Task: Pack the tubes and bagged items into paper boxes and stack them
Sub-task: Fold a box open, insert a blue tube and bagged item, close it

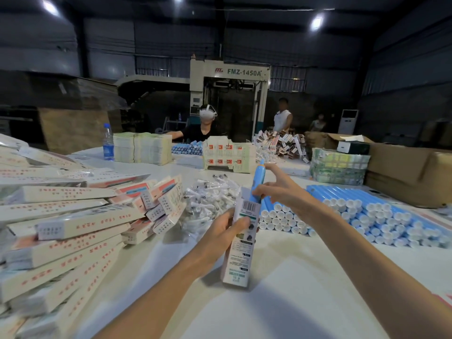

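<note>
1. Fingers and thumb of my left hand (227, 228) curl round a paper box (241, 243), holding it nearly upright. Its lower end is down at the white table (305, 302), and I cannot tell whether it touches.
2. My right hand (276, 189) pinches a blue tube (256, 182) low on its body, forefinger pointing out straight. The tube's bottom end sits in the box's open top.
3. Loose tubes (367, 216) lie stacked just right of my right arm, white caps toward me.
4. Bagged items (210, 199) are heaped beyond my left hand.
5. Closed boxes (73, 228) pile up at my left, a slumping heap.
6. Brown cartons (403, 172) stand behind the tubes.
</note>
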{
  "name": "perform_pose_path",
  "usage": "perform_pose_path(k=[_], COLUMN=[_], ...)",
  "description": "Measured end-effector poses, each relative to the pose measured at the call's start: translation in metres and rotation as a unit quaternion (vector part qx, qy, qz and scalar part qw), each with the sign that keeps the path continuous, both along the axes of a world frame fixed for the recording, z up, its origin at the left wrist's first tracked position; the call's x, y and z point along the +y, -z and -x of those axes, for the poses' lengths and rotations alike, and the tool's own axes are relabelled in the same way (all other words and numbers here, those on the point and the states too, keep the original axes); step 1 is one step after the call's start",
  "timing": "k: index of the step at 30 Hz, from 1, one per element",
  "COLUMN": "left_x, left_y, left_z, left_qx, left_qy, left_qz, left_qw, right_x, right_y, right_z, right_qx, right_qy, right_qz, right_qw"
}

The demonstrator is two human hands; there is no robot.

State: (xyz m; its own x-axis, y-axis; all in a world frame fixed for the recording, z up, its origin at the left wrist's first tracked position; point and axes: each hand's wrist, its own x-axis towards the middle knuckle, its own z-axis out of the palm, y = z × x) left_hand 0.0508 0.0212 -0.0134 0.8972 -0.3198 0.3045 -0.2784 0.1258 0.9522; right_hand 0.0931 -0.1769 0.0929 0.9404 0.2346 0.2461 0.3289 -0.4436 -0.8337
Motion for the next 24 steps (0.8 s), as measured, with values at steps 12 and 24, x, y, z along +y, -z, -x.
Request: perform_pose_path(k=[12, 24], left_x=[0.006, 0.050], left_y=[0.005, -0.001], left_z=[-0.009, -0.029], left_qx=[0.000, 0.015], left_qy=[-0.164, -0.436], left_qz=[0.002, 0.082], left_qw=[0.987, 0.896], right_x=[0.014, 0.072], right_y=[0.057, 0.131], right_z=[-0.012, -0.053], right_qx=[-0.144, -0.190], right_qy=[0.086, 0.013], right_qz=[0.042, 0.340], right_qw=[0.985, 0.921])
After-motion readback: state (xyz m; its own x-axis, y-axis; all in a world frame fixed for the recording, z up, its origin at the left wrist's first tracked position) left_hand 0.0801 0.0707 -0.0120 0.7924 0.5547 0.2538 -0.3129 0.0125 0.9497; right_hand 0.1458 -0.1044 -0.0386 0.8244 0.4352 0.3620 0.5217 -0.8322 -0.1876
